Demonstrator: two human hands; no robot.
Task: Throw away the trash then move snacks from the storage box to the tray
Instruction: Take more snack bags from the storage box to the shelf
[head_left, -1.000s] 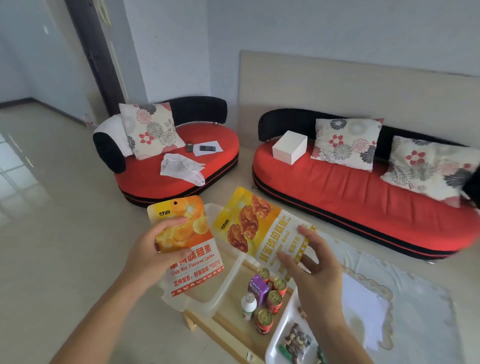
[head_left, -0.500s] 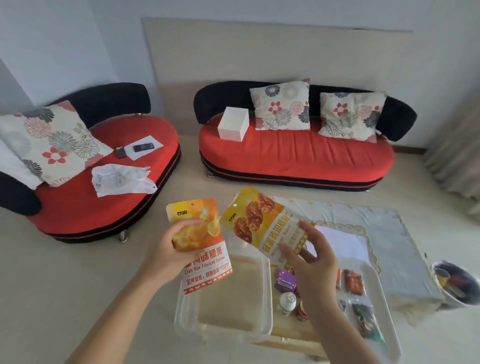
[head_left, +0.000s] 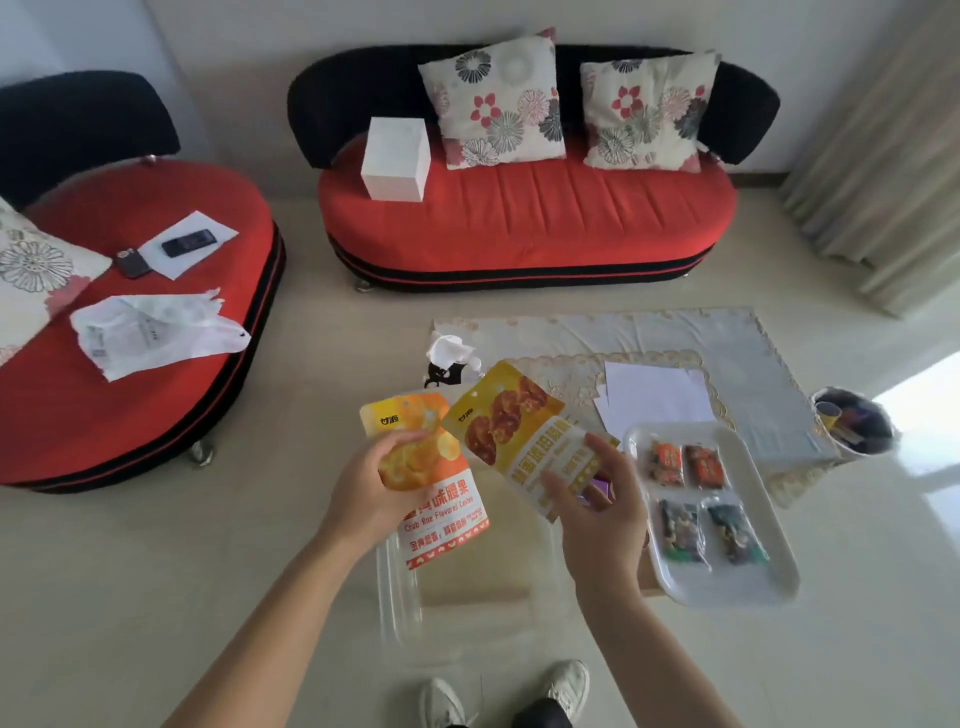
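My left hand (head_left: 371, 491) grips an orange snack pouch (head_left: 434, 499) with "Crab Roe Flavored" printed on it. My right hand (head_left: 597, 514) pinches a yellow snack pouch (head_left: 511, 428) showing brown nuts. Both pouches are held up over the clear plastic storage box (head_left: 400, 608), which sits on a low table. To the right lies the white tray (head_left: 748, 584) with several small snack packets (head_left: 685, 525) in it. Beyond the table's right end stands a small trash bin (head_left: 854, 423) lined with a dark bag.
A cloth-covered low table (head_left: 727, 343) carries white papers (head_left: 657, 392) and a tissue pack (head_left: 449, 358). A red sofa (head_left: 524, 228) with a white box (head_left: 396, 158) stands behind; a red armchair (head_left: 140, 322) with phones and a plastic bag is at left. My shoes (head_left: 504, 696) show below.
My view has swung right and tilted down, so the tray, table and bin come fully into sight. Both hands still hold the same pouches, now lower over the storage box.
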